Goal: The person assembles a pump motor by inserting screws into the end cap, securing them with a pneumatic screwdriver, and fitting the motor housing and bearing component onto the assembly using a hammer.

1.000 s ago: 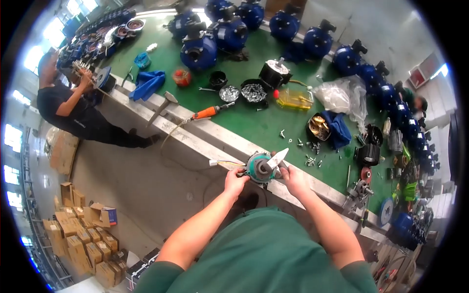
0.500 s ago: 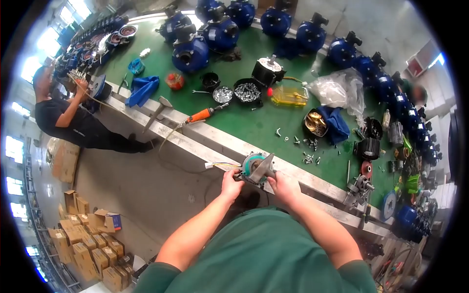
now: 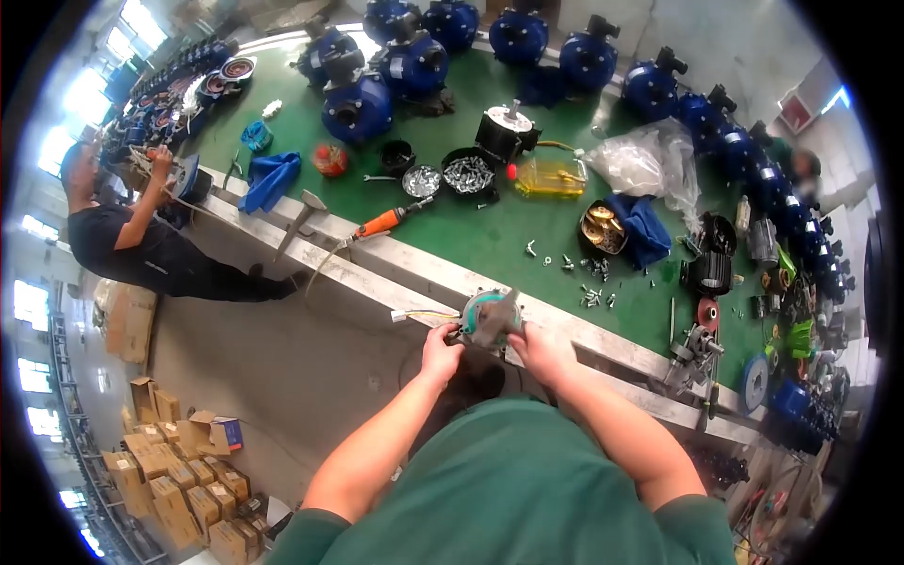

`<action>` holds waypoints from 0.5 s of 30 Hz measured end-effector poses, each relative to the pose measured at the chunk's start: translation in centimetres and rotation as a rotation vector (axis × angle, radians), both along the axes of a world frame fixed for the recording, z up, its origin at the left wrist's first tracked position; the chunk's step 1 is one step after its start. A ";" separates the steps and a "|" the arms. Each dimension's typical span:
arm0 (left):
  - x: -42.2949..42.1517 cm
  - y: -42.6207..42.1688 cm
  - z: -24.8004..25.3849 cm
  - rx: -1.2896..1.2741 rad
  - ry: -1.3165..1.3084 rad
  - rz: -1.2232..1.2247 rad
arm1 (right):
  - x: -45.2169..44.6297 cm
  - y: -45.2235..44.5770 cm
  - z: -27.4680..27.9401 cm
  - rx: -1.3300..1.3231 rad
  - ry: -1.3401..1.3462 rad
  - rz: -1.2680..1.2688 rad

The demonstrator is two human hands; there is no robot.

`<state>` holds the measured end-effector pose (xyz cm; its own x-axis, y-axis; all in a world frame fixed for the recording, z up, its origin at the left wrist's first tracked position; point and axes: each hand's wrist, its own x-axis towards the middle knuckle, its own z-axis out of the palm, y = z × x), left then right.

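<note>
Near the bench's front edge, my left hand point(image 3: 441, 355) grips the left rim of a round motor part point(image 3: 477, 309) with a teal ring and metal housing. Wires with a white connector point(image 3: 398, 315) stick out to its left. My right hand point(image 3: 541, 353) is closed on a flat grey metal tool point(image 3: 499, 318), like a blade or hammer head, which lies across the part's face and hides its middle. The exact shape of the tool is blurred.
On the green bench point(image 3: 452, 245) are an orange power tool point(image 3: 381, 223), a hammer point(image 3: 301, 222), bowls of screws point(image 3: 468, 173), a yellow bottle point(image 3: 549, 177) and a black motor point(image 3: 710, 270). Blue pumps point(image 3: 356, 107) line the back. A co-worker point(image 3: 122, 226) stands left; boxes point(image 3: 174, 480) sit below.
The grey tool has turned over the motor part, from pointing up and right to lying more across its face. My right hand has shifted slightly left. The view has moved a little.
</note>
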<state>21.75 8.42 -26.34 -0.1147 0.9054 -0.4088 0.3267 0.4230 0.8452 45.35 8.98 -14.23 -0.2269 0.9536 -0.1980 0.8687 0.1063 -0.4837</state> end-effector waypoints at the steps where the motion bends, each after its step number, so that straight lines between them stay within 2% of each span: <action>1: 0.0 0.0 -0.2 -0.002 -0.015 0.005 | -0.1 0.2 0.8 -0.022 -0.018 0.035; 4: -0.3 0.0 -1.0 -0.052 -0.104 0.030 | -0.7 1.3 2.5 -0.053 -0.018 -0.030; 8: -0.4 0.0 -1.0 0.121 0.077 -0.056 | -0.7 -0.5 3.0 0.027 0.137 -0.072; 12: -0.5 0.0 0.1 0.005 -0.015 -0.040 | -0.4 0.2 0.5 -0.080 0.014 -0.042; 15: -0.6 0.0 1.7 -0.014 0.085 -0.083 | 1.1 0.2 1.1 -0.130 0.171 -0.146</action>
